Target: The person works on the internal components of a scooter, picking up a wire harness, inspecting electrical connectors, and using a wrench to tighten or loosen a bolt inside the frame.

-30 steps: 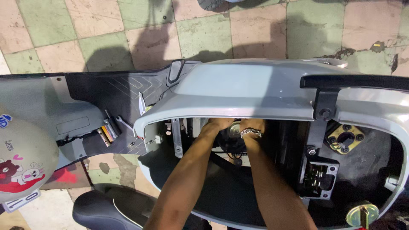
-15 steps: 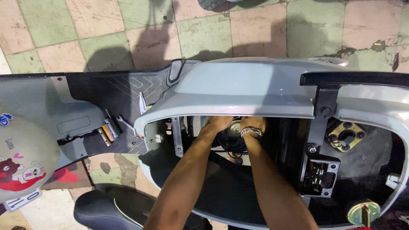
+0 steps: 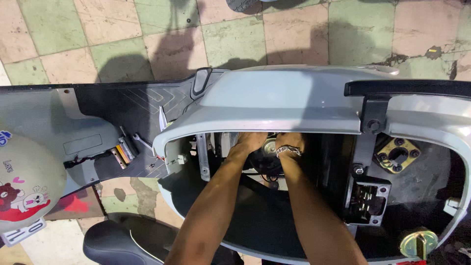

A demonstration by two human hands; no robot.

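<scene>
while both arms reach into the open scooter body (image 3: 294,105), left hand (image 3: 250,142) and right hand (image 3: 289,143) at centre frame, round metal part (image 3: 268,147) between them, grip hidden, cannot tell, tools (image 3: 125,149) at left

A scooter repair workshop, by the look of it: a grey scooter (image 3: 294,103) stands opened up on a worn floor (image 3: 98,39) of green and pink tiles, its seat bay stripped bare. Small tools (image 3: 128,147) lie on the footboard (image 3: 122,105) at 9 o'clock, a helmet (image 3: 24,181) beyond.
</scene>
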